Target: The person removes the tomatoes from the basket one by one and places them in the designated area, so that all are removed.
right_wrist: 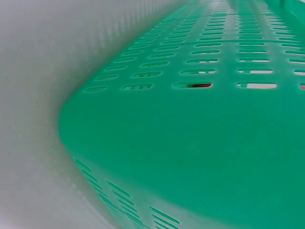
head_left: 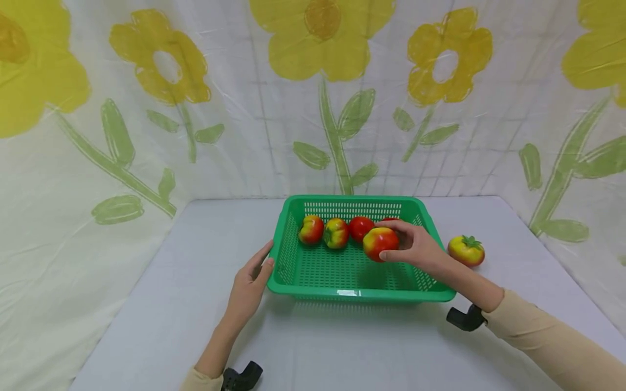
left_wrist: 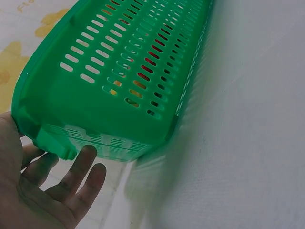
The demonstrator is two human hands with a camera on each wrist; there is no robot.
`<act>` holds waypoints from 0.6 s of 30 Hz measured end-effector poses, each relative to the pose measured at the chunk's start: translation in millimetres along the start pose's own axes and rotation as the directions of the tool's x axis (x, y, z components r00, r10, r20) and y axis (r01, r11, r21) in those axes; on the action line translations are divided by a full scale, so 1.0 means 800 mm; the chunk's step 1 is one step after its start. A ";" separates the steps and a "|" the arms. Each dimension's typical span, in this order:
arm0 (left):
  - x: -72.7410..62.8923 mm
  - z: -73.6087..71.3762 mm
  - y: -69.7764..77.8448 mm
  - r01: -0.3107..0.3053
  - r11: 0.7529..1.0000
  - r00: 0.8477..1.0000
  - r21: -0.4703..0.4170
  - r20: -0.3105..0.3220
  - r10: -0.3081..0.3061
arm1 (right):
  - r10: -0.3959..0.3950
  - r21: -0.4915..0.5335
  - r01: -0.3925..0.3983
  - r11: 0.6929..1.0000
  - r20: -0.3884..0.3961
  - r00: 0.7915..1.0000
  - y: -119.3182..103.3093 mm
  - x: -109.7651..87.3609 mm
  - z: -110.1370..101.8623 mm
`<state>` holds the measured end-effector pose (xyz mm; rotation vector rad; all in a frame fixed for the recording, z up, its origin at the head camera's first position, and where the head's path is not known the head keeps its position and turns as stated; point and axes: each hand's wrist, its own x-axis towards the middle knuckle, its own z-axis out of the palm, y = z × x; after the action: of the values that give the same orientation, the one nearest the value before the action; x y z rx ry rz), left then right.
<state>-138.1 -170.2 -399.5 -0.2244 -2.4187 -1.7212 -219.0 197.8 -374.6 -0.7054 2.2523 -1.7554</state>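
Note:
A green plastic basket (head_left: 342, 295) with slotted walls stands on the table. At its left rim, my left hand (head_left: 248, 288) holds the edge with thumb and fingers; the left wrist view shows the other fingers (left_wrist: 90, 183) loosely bent beside the corner. My right hand (head_left: 415, 247) grips a glossy red-and-yellow tomato (head_left: 379, 243) over the right half of the basket. Inside, along the back, lie two yellow-and-red tomatoes, one (head_left: 311, 229) left of the other (head_left: 336, 233), and a red one (head_left: 361, 228). Another red one (head_left: 391, 220) is mostly hidden behind my right hand.
To the right of the basket, a yellow-and-red tomato (head_left: 466, 250) with a green leafy top lies on the white table (head_left: 195, 304). Behind the table hangs a white curtain (head_left: 244, 141) printed with yellow flowers. The basket wall (right_wrist: 190, 133) fills most of the right wrist view.

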 end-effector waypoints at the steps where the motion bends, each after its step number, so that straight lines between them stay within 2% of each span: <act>1: 0.000 0.000 0.000 0.000 1.000 1.000 -0.001 -0.001 0.000 | -0.003 0.010 0.003 1.000 0.001 1.000 0.000 0.000 0.000; 10: -0.001 -0.001 0.002 0.005 1.000 1.000 -0.002 0.000 -0.005 | 0.005 0.047 -0.004 0.999 -0.021 1.000 -0.001 -0.002 -0.002; 18: -0.001 0.000 0.002 0.005 1.000 1.000 -0.005 0.005 -0.005 | 0.040 0.022 -0.039 0.999 -0.030 0.999 -0.003 -0.013 -0.009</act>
<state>-137.1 -169.8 -398.1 -0.2242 -2.4214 -1.7307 -212.7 208.5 -371.5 -0.6301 2.2477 -1.7804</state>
